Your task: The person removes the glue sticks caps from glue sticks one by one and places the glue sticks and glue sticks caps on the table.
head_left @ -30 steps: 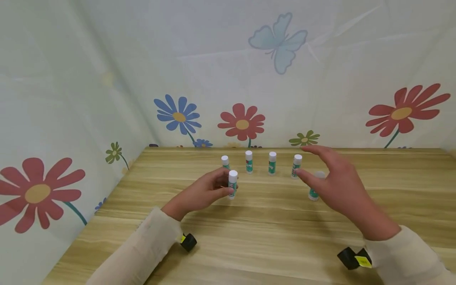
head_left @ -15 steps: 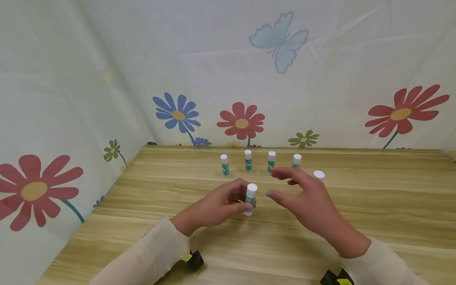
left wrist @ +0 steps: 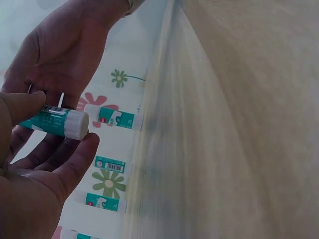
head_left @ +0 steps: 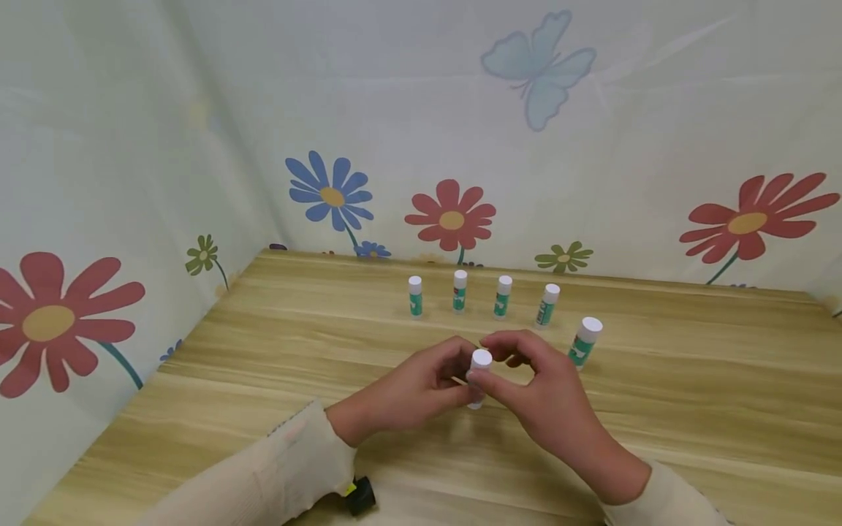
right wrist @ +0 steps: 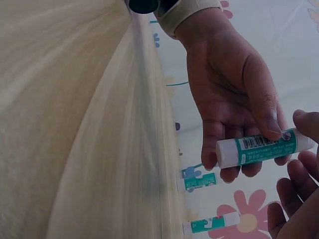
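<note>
At the centre of the frame both hands, left hand (head_left: 408, 391) and right hand (head_left: 546, 394), pinch one glue stick (head_left: 478, 374) above the surface (head_left: 691, 409), cap not yet off, five more standing behind

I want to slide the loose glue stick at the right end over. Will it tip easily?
Probably yes: the glue stick stands tall on a narrow base and already leans. Once down, its round barrel would likely roll across the smooth table. It looks stiff and light.
</note>
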A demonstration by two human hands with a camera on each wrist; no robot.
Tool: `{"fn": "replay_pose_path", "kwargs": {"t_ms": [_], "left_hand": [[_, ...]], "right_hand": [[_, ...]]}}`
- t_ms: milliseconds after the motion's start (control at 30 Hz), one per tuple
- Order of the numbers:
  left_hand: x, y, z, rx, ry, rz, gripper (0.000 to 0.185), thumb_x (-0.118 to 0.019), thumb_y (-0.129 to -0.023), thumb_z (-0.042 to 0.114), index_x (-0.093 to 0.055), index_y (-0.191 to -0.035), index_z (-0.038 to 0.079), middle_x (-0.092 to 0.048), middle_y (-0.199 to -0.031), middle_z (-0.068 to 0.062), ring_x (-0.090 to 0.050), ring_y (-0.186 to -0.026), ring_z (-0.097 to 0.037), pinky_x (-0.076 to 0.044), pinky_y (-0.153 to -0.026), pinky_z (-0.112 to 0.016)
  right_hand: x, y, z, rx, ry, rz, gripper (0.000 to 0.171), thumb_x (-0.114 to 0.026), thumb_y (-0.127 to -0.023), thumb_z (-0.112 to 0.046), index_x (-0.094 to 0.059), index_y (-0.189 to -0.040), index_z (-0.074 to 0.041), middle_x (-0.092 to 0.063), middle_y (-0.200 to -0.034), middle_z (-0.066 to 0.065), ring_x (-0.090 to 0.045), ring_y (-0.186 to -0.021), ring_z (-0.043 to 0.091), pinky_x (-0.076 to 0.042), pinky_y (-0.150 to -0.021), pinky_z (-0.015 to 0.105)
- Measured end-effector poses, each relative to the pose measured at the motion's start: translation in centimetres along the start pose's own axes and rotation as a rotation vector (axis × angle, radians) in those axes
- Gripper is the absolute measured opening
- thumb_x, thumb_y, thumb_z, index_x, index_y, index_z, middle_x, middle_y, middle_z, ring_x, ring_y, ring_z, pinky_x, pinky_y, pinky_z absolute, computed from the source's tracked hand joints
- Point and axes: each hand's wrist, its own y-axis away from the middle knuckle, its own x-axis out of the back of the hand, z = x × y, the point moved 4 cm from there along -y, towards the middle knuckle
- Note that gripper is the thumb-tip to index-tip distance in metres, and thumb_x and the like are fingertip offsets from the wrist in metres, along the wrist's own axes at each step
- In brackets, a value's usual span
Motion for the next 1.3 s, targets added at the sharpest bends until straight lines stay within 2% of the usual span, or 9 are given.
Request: {"fn": "replay_pose_path", "kwargs": {"t_ms": [167, 433, 733, 967, 1167, 1300], "left_hand": [[-0.1, 0.0, 0.0, -0.013, 0.019, -0.001, 0.03, -0.061, -0.095, 0.011, -0.053, -0.122, 0.017, -0.062, -0.116, 0.002, -0.063, -0.105, -0.008, -0.054, -0.09, -0.022], [0.0, 0.1, -0.1, -0.012, -0.003, 0.002, 0.029, -0.061, -0.095, 0.013, -0.053, -0.123, 0.012, -0.062, -0.115, 0.004, -0.062, -0.105, -0.007, -0.053, -0.091, -0.022], [0.1, 0.1, 0.1, -0.011, -0.026, -0.013, 0.025, -0.062, -0.095, 0.017, -0.059, -0.12, 0.019, -0.065, -0.111, 0.006, -0.062, -0.101, -0.008, -0.052, -0.091, -0.023], [0.1, 0.2, 0.3, -0.002, 0.008, -0.043, 0.025, -0.06, -0.096, 0.016, -0.061, -0.121, 0.014, -0.066, -0.111, 0.001, -0.061, -0.097, -0.008, -0.053, -0.09, -0.023], [0.1, 0.3, 0.4, -0.001, 0.087, -0.096, 0.029, -0.055, -0.099, 0.015, -0.058, -0.127, 0.01, -0.065, -0.121, -0.011, -0.063, -0.106, -0.008, -0.05, -0.097, -0.023], [0.2, 0.4, 0.4, -0.006, 0.104, -0.102, 0.029, -0.054, -0.099, 0.014, -0.057, -0.128, 0.011, -0.065, -0.122, -0.01, -0.062, -0.108, -0.008, -0.05, -0.098, -0.024]], "right_hand": [[-0.1, 0.1, 0.0, -0.018, -0.02, 0.011, 0.024, -0.08, -0.08, -0.025, -0.067, -0.1, -0.021, -0.065, -0.094, -0.011, -0.061, -0.09, 0.012, -0.047, -0.079, 0.021], [-0.2, 0.2, -0.3, -0.023, -0.021, 0.002, 0.02, -0.078, -0.082, -0.025, -0.067, -0.098, -0.022, -0.065, -0.092, -0.011, -0.058, -0.087, 0.007, -0.047, -0.079, 0.021], [0.2, 0.2, -0.6, -0.022, -0.018, -0.03, 0.017, -0.075, -0.086, -0.024, -0.067, -0.101, -0.021, -0.065, -0.098, -0.012, -0.056, -0.088, 0.007, -0.048, -0.078, 0.022], [0.5, 0.2, -0.8, 0.074, -0.118, -0.049, 0.02, -0.072, -0.087, -0.013, -0.069, -0.106, -0.018, -0.066, -0.095, -0.007, -0.056, -0.088, 0.013, -0.047, -0.075, 0.022], [0.6, 0.2, -1.1, 0.195, -0.211, -0.076, 0.029, -0.065, -0.089, 0.0, -0.068, -0.116, -0.013, -0.067, -0.101, 0.0, -0.058, -0.091, 0.009, -0.047, -0.08, 0.019], [0.6, 0.1, -1.1, 0.173, -0.193, -0.101, 0.034, -0.064, -0.091, -0.004, -0.065, -0.123, -0.017, -0.068, -0.109, -0.002, -0.059, -0.093, 0.008, -0.049, -0.081, 0.018]]}}
